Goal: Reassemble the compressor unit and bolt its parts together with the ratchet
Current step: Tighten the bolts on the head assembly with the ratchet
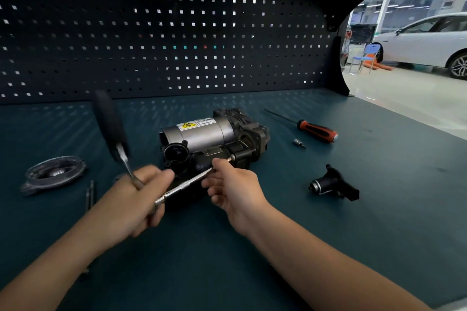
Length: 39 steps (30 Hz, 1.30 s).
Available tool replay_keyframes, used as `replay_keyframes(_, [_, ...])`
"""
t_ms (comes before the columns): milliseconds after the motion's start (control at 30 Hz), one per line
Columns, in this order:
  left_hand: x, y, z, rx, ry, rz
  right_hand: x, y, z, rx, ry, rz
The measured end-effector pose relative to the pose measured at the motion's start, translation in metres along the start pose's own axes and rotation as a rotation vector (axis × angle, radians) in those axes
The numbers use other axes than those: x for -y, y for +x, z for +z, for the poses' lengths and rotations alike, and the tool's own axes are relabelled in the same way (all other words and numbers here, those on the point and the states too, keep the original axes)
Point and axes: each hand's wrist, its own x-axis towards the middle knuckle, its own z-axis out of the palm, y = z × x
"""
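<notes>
The compressor unit [212, 138], a silver motor cylinder on a black body, lies in the middle of the bench. My left hand [136, 199] grips the head of the ratchet [111, 126]. Its black handle points up and to the left and is blurred. A long silver extension bar [187, 183] runs from the ratchet head to the front of the compressor. My right hand [232, 184] pinches the far end of that bar right by the compressor body. The bar's tip is hidden behind my fingers.
A round grey cover plate [54, 174] lies at the left, with two long bolts [89, 194] beside it. A red-and-black screwdriver [316, 130], a small bit [299, 143] and a loose black part [333, 184] lie to the right. The pegboard [164, 32] stands behind.
</notes>
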Motion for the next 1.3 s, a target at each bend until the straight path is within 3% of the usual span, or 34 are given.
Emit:
replay_keyframes(67, [0.007, 0.0, -0.004, -0.049, 0.516, 0.261, -0.001, 0.0, 0.0, -0.006, -0.016, -0.007])
replay_keyframes(133, [0.006, -0.003, -0.003, -0.06, 0.593, 0.288, -0.001, -0.001, -0.001, 0.016, -0.028, 0.001])
replay_keyframes(200, [-0.001, -0.003, 0.001, -0.041, 0.187, 0.112, 0.0, -0.003, -0.002, 0.054, -0.023, 0.015])
replay_keyframes(300, [-0.007, 0.0, 0.003, 0.077, -0.454, -0.316, 0.003, -0.005, -0.003, 0.098, 0.014, 0.028])
replay_keyframes(400, [-0.009, 0.001, 0.004, 0.122, -0.723, -0.488, 0.004, -0.005, -0.004, 0.112, 0.037, 0.023])
replay_keyframes(467, [-0.008, 0.001, 0.006, 0.1, -0.588, -0.384, 0.002, -0.004, -0.004, 0.092, 0.015, 0.001])
replay_keyframes(600, [0.001, -0.002, 0.003, -0.134, 0.28, 0.185, 0.0, -0.002, -0.002, 0.036, -0.014, -0.012])
replay_keyframes(667, [0.004, -0.004, 0.003, -0.202, 0.505, 0.292, -0.001, -0.003, -0.001, 0.043, -0.009, -0.007])
replay_keyframes(733, [-0.003, -0.007, 0.008, -0.178, 0.325, 0.223, 0.0, -0.004, -0.002, 0.076, -0.004, 0.005])
replay_keyframes(867, [-0.016, -0.004, 0.008, 0.034, -0.47, -0.301, 0.003, -0.005, -0.004, 0.148, 0.04, 0.036])
replay_keyframes(933, [-0.014, -0.003, 0.007, 0.084, -0.66, -0.453, 0.005, -0.004, -0.004, 0.155, 0.072, 0.044])
replay_keyframes(1000, [-0.012, -0.002, 0.006, 0.096, -0.701, -0.464, 0.003, -0.004, -0.004, 0.159, 0.064, 0.024])
replay_keyframes(1067, [-0.01, -0.002, 0.008, 0.065, -0.502, -0.299, 0.001, -0.004, -0.003, 0.143, 0.048, 0.0])
replay_keyframes(1200, [0.003, -0.003, 0.003, -0.155, 0.401, 0.295, -0.001, -0.004, 0.0, 0.121, 0.029, -0.031])
replay_keyframes(1267, [0.006, -0.004, 0.001, -0.172, 0.595, 0.362, 0.0, -0.004, -0.002, 0.13, -0.029, -0.034])
replay_keyframes(1300, [0.006, -0.005, 0.001, -0.157, 0.522, 0.326, 0.0, -0.004, -0.003, 0.139, -0.075, -0.034])
